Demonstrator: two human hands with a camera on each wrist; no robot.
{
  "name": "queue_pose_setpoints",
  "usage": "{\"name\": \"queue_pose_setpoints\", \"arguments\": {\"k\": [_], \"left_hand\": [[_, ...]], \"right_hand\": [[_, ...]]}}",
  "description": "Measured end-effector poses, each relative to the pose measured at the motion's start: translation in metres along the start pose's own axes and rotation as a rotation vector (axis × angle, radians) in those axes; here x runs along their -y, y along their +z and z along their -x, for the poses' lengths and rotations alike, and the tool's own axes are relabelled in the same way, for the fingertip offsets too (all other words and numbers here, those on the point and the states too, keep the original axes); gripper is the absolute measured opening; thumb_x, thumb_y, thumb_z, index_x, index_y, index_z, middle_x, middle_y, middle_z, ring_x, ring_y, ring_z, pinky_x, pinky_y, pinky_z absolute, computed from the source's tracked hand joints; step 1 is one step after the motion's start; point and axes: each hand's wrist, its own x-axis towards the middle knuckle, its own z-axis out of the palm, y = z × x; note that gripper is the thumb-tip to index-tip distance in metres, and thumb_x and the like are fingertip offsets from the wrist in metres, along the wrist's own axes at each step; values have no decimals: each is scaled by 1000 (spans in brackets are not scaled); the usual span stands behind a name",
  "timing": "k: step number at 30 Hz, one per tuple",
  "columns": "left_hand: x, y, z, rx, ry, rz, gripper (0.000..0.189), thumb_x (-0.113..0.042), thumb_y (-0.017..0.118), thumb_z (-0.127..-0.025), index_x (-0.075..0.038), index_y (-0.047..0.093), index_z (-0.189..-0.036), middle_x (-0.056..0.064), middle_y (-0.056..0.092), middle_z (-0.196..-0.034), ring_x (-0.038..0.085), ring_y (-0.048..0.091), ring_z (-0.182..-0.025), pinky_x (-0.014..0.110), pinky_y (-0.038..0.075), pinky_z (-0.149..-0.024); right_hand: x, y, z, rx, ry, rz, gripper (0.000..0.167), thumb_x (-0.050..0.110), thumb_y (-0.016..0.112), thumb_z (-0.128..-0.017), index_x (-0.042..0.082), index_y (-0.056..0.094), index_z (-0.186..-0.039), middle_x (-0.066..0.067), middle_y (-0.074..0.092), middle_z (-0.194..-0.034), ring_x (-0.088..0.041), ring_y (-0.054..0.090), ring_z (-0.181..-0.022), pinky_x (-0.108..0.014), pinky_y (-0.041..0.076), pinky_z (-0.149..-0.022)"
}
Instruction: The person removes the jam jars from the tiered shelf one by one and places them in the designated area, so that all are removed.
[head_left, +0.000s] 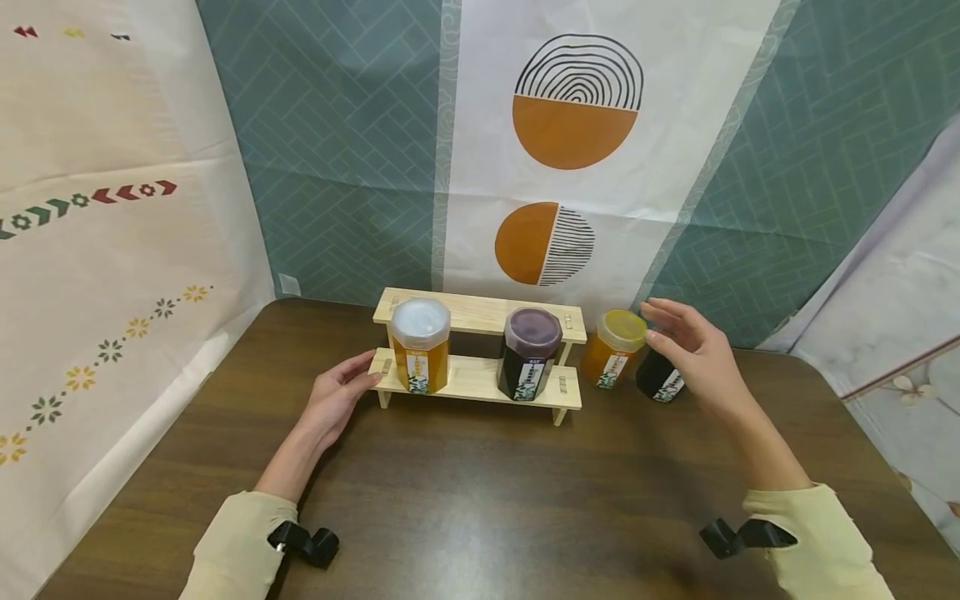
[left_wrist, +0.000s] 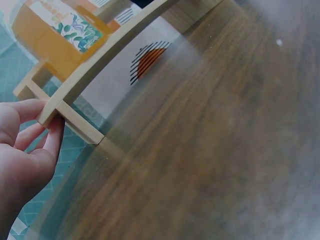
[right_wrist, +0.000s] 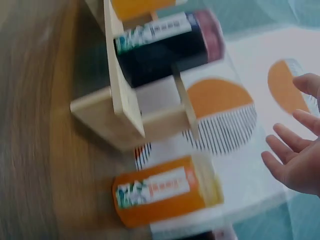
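Left hand (head_left: 337, 396) pinches the wooden rack (head_left: 472, 379), its long axis left-to-right; right hand (head_left: 693, 350), empty, fingers parted, hovers near upright orange jar (head_left: 610, 360).

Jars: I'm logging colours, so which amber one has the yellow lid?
The right amber jar, standing on the table beside the wooden rack. The left amber jar, on the rack's lower shelf, has a whitish lid.

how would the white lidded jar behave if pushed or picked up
The jar looks full of orange contents, so probably heavy for its size. Its flat sides should resist rolling, though a push could tip it off the narrow shelf.
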Motion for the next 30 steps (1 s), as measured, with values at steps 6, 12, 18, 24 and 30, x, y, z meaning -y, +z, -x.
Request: {"name": "queue_pose_setpoints", "arguments": {"k": [6, 12, 18, 24, 30], "left_hand": [[0, -1, 0, -5, -2, -6, 55, -3, 56, -97, 6, 33, -146, 21, 33, -147, 21, 39, -125, 20, 42, -98], [1, -1, 0, 1, 0, -2, 55, -3, 56, -97, 6, 33, -146, 21, 33, -147, 21, 39, -126, 20, 42, -98], [2, -2, 1, 1, -3, -3, 55, -4, 56, -97, 5, 33, -147, 20, 33, -148, 21, 38, -127, 19, 41, -97], [2, -2, 1, -1, -2, 1, 55, -3, 56, -97, 5, 34, -146, 20, 33, -147, 21, 40, -125, 19, 42, -96], [1, -2, 0, 6, 7, 0, 55, -3, 56, -97, 6, 34, -146, 21, 33, -147, 21, 40, -126, 20, 41, -98]], "right_hand": [[12, 23, 0, 57, 15, -13, 45, 6, 60, -96, 8, 49, -139, -8, 53, -136, -17, 52, -120, -15, 45, -89], [9, 49, -9, 127, 92, -39, 56, 8, 64, -93, 1, 40, -143, -16, 44, -144, -33, 38, -133, -35, 38, -106], [-6, 78, -23, 200, 135, -193, 69, 1, 68, -87, 2, 33, -147, -18, 39, -147, -36, 38, -132, -52, 31, -108], [-17, 99, -38, 225, 175, -274, 82, -2, 71, -82, 8, 28, -151, -22, 41, -143, -33, 43, -126, -29, 42, -98], [-17, 111, -47, 202, 209, -230, 86, -1, 77, -77, 10, 34, -149, -18, 46, -135, -29, 47, -116, -34, 42, -95]]}}
